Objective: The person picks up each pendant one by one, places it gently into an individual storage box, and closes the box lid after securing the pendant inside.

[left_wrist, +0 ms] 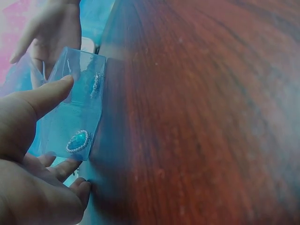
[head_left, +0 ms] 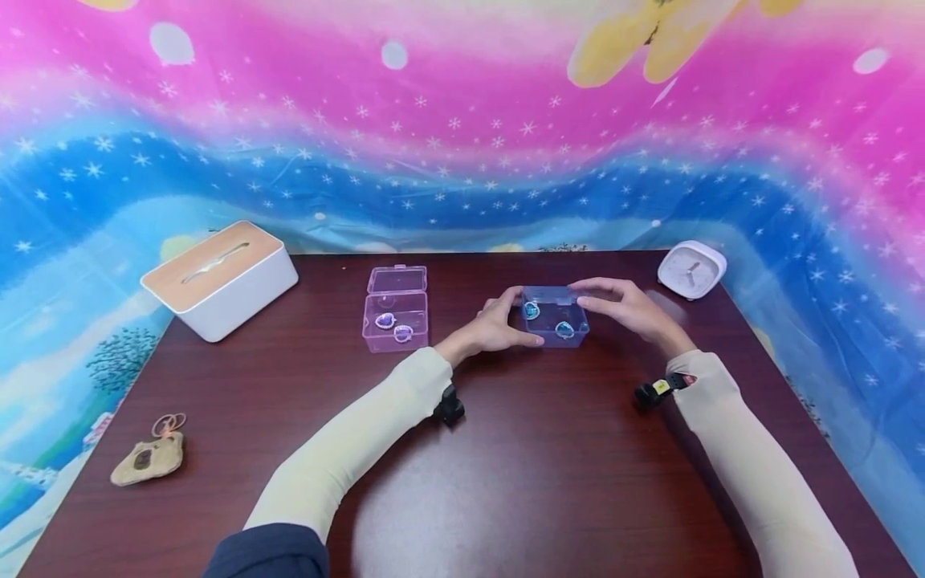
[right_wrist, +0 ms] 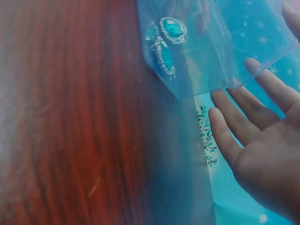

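Note:
A see-through blue plastic box (head_left: 555,329) stands on the table with two teal gems (left_wrist: 78,141) inside, each ringed by small silvery beads. My left hand (head_left: 495,325) holds the box at its left side, thumb along the near wall and fingers toward the back. At the back right corner is my right hand (head_left: 629,309), its fingers (right_wrist: 269,86) fairly straight and close to the lid (right_wrist: 262,42), which is raised. Whether they press on the lid I cannot tell. Left of the hands, a pink plastic box (head_left: 393,341) sits with its lid up, holding two purple gems (head_left: 403,332).
A white tissue box (head_left: 238,297) with a wooden top stands at the back left. A white clock (head_left: 691,270) is at the back right. Near the table's left edge lies a tan keychain (head_left: 148,461) with metal rings. A printed cloth (head_left: 462,136) hangs behind the table.

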